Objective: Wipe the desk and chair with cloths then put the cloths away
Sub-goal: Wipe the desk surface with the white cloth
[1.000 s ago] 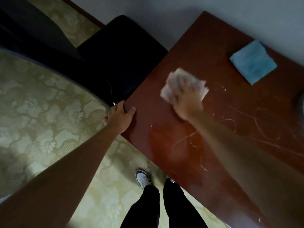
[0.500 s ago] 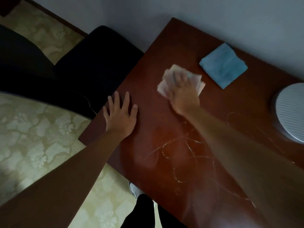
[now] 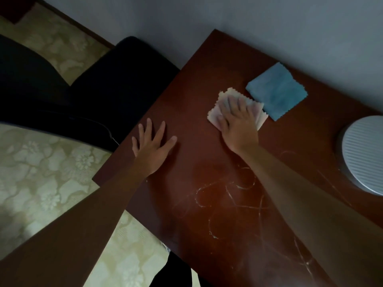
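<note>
A dark red-brown desk (image 3: pixel 207 65) fills the right of the view, its top marked with pale swirl streaks. My right hand (image 3: pixel 238 123) presses flat on a folded pale pink cloth (image 3: pixel 222 100) near the desk's far side. Just beyond it lies a folded blue cloth (image 3: pixel 276 91), touching the pink one's edge. My left hand (image 3: pixel 152 147) rests flat on the desk near its left edge, fingers spread, holding nothing. A black padded chair (image 3: pixel 124 79) stands left of the desk against the wall.
A round white ribbed object (image 3: pixel 364 154) sits at the desk's right edge. A grey wall runs behind the desk. Pale floral-patterned floor lies to the left. My dark trouser legs show at the bottom by the desk's near edge.
My left hand left the desk corner and now lies flat on the top. My right hand slid the pink cloth toward the blue cloth. The view shifted right, revealing the round white object.
</note>
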Available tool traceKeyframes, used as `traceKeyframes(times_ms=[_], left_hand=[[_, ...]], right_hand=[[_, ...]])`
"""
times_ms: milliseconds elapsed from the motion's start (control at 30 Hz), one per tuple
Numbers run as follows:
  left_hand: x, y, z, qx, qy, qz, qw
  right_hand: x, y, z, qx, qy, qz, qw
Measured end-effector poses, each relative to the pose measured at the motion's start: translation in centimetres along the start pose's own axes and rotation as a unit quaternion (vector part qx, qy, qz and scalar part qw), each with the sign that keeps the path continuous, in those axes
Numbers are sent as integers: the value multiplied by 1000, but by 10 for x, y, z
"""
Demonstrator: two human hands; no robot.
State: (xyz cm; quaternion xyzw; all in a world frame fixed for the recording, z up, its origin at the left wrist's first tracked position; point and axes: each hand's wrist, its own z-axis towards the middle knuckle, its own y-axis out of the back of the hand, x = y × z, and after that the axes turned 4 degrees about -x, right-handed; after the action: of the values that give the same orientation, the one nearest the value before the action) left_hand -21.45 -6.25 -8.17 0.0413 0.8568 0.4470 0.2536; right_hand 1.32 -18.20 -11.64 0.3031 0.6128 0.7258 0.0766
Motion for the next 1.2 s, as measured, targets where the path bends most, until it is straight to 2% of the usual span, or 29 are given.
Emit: traceKeyframes(times_ms=[133,200,267,333,400,500,600,700,767,833,900,967,1033,1067,1133,1200], left_hand=[[4,-7,-1,-13,-12,27,999],[3,-6,0,-14,-15,13,1000],[3,-2,-1,-1,-16,-3,1000],[5,-2,0,2,-15,-15,1000],[8,-6,0,-12,-16,-7,1000],[6,-10,1,-19,-20,22,999],[8,-2,0,-10,-22,11,1000],[14,10,-4,-45,-15,-42,998],[33,21,-8,-118,47,-119,985],[67,28,-13,-162,131,-166,964],[92,27,-23,-139,190,-169,957],[104,20,-36,-124,206,-145,960],[110,15,-41,-135,205,-119,962],[110,16,-40,-131,208,-126,961],[113,20,-36,-116,215,-179,953],[116,20,-34,-111,209,-200,951]], right_hand=[[46,-12,-106,10,122,29,992],[30,-5,-112,33,165,66,983],[4,4,-71,40,143,68,987],[-18,13,-19,23,74,52,996],[-10,6,-12,8,51,39,998],[44,-13,-86,4,135,6,991],[50,-8,-109,61,204,32,977],[17,-3,-23,40,147,17,988],[13,-5,45,19,60,-9,998],[48,-21,67,27,31,-9,999],[101,-40,30,17,117,7,993],[145,-55,-44,34,235,13,971],[163,-56,-91,76,286,31,955],[158,-55,-85,83,307,39,947],[142,-54,-40,56,269,27,961],[121,-49,14,31,166,-10,986]])
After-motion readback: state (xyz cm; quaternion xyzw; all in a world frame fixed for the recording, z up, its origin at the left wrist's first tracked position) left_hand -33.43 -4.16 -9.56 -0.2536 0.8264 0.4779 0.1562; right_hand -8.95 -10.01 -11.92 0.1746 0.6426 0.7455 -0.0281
